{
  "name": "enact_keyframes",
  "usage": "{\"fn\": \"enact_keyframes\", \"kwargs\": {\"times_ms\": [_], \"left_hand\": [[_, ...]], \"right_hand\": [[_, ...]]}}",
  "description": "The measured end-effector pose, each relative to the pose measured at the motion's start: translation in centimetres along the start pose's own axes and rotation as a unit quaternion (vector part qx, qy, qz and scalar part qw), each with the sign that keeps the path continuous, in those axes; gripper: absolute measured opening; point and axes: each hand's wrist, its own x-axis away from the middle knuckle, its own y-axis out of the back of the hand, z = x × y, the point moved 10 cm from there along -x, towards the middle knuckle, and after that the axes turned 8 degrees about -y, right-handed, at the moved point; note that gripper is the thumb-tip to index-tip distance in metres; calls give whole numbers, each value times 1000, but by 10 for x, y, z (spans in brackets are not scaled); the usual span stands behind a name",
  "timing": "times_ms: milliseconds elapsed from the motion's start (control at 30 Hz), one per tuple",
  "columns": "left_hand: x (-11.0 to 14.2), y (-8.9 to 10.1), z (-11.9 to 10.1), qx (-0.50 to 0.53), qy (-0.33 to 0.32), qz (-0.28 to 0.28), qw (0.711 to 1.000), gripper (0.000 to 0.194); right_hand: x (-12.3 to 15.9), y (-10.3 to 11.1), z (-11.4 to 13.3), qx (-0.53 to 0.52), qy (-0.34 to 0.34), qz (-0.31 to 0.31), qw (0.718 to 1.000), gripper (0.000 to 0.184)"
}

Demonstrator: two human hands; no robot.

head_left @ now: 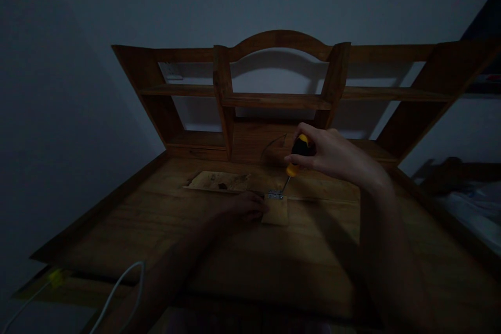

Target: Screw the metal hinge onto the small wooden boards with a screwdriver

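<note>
My right hand (331,155) is closed round the yellow and black handle of a screwdriver (296,156), tilted so its thin shaft points down and left. The tip rests on a small metal hinge (275,195) at the far edge of a small wooden block (276,211) lying on the wooden desk (156,219). My left hand (245,207) lies in shadow against the block's left side, fingers pressed to it, holding it down. The light is dim and details are faint.
A wooden shelf unit (274,99) with an arched top stands at the back of the desk against a pale wall. A flat light board (219,181) lies left of the block. A white cable (117,287) curves over the near left edge. Bedding shows at the right.
</note>
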Motion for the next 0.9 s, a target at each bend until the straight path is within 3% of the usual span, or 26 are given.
{"fn": "enact_keyframes", "kwargs": {"times_ms": [900], "left_hand": [[-4,-1,2,-20,-30,15,999,40]], "right_hand": [[-4,4,-8,75,-29,-32,996,35]]}}
